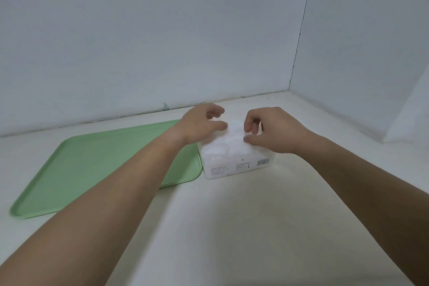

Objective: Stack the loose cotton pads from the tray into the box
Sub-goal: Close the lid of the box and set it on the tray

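A clear plastic box point(236, 167) with a printed label and barcode stands on the white table, right beside the green tray point(92, 169). White cotton pads point(232, 139) fill the box to its top. Both my hands hover over the box's top. My left hand point(199, 125) has loosely curled fingers, and its straight thumb touches the pads from the left. My right hand point(271, 132) has curled fingers, with fingertips and thumb pinching at the top pads from the right. No pads show on the tray's visible surface; my left forearm covers part of it.
The white table point(232, 227) meets a pale wall just behind the box. A side wall point(371, 53) closes the right, forming a corner at the back right. The tray's right rim touches or nearly touches the box.
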Available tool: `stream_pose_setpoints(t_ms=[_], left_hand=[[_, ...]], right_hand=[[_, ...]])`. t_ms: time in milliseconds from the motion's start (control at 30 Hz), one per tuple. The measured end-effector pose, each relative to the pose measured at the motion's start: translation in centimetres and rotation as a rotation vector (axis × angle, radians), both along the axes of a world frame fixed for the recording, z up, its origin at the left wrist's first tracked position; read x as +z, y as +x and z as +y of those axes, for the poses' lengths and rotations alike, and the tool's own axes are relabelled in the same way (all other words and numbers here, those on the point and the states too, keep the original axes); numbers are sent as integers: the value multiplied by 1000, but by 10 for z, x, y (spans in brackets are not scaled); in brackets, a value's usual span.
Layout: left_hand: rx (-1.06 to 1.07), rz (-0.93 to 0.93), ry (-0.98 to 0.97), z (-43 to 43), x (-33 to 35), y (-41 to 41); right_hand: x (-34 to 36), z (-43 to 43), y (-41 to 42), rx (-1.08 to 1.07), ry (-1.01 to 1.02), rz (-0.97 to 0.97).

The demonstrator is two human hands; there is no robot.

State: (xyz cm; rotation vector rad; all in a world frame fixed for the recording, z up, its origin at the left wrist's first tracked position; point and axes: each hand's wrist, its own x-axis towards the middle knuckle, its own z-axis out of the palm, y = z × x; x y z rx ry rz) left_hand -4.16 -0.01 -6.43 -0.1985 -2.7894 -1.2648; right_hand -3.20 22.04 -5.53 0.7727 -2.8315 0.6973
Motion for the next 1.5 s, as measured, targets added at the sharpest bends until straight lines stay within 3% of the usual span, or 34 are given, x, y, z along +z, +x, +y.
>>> stream_pose_setpoints(t_ms=[67, 167, 333, 400, 767, 1167, 1500], left_hand=[[203, 109, 81, -10, -4, 6], [420, 33, 110, -23, -16, 13], [428, -241, 383, -23, -28, 22], [412, -267, 446, -20, -31, 21], [424, -127, 677, -41, 10, 25], [606, -120, 619, -174, 11, 70], [693, -199, 606, -247, -28, 80]], right_hand=[[-7, 12, -12, -77, -173, -19], [-21, 28, -30, -231, -373, -103], [-38, 31, -35, -312, -569, -564], [-44, 26, -33, -291, -625, -646], [-2, -2, -25, -245, -784, -575], [-11, -149, -28, -68, -724, -698], [-45, -226, -26, -68, -730, -780]])
